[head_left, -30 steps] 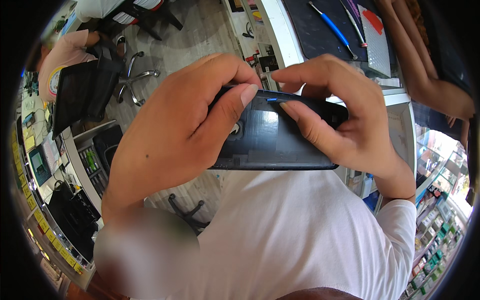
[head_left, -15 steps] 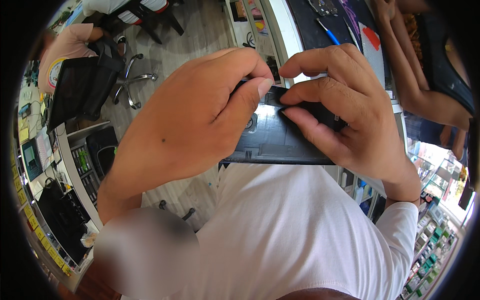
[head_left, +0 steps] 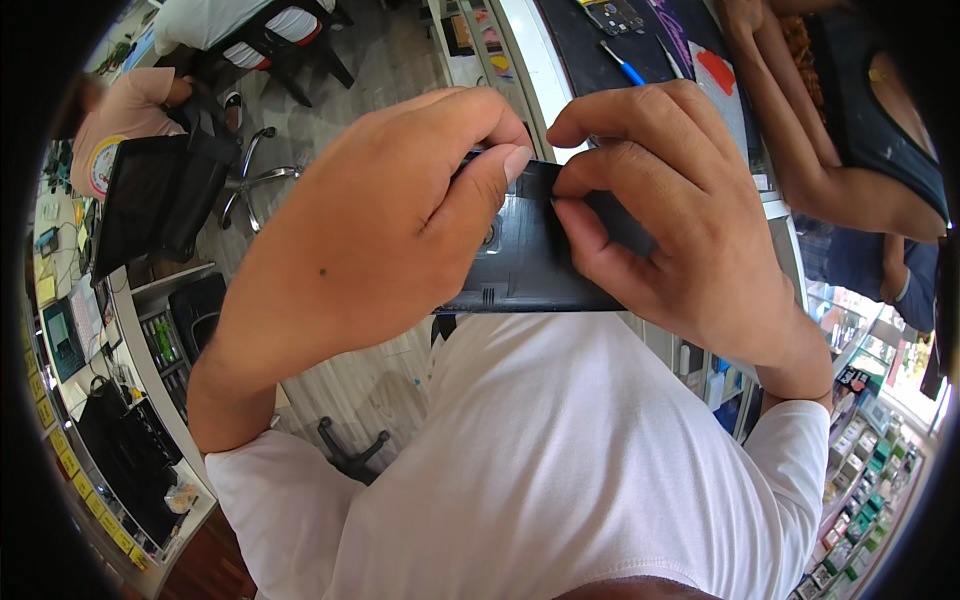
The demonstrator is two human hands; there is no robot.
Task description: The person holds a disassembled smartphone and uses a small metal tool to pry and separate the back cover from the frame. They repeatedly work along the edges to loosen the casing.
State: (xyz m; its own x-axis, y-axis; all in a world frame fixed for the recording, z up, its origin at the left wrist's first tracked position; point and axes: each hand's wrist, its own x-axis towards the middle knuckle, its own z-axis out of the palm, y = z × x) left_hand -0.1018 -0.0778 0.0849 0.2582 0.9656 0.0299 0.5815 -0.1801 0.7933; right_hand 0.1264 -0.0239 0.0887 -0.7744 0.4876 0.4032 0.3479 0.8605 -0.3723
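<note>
A flat black phone body (head_left: 520,265), with a round camera area near my left fingers, is held up in front of my white shirt. My left hand (head_left: 370,230) is closed on it, thumb and index finger pinching the far edge. Over its right part, my right hand (head_left: 690,210) brings thumb and middle fingertips together at the dark surface, the index finger curled above them. What lies between those right fingertips is too small to make out. Both hands cover much of the phone body.
A workbench (head_left: 570,40) at the far right bears a blue-handled tool (head_left: 625,65), a circuit board (head_left: 612,14) and a red piece (head_left: 715,72). Another person's arm (head_left: 800,130) reaches in there. An office chair (head_left: 150,190) and a seated person are at left; product shelves (head_left: 865,480) stand lower right.
The whole view has shifted slightly, moving the background left. My right fingertips remain pinched by the phone body's far edge. A blurred round patch at lower left is gone, revealing my left sleeve.
</note>
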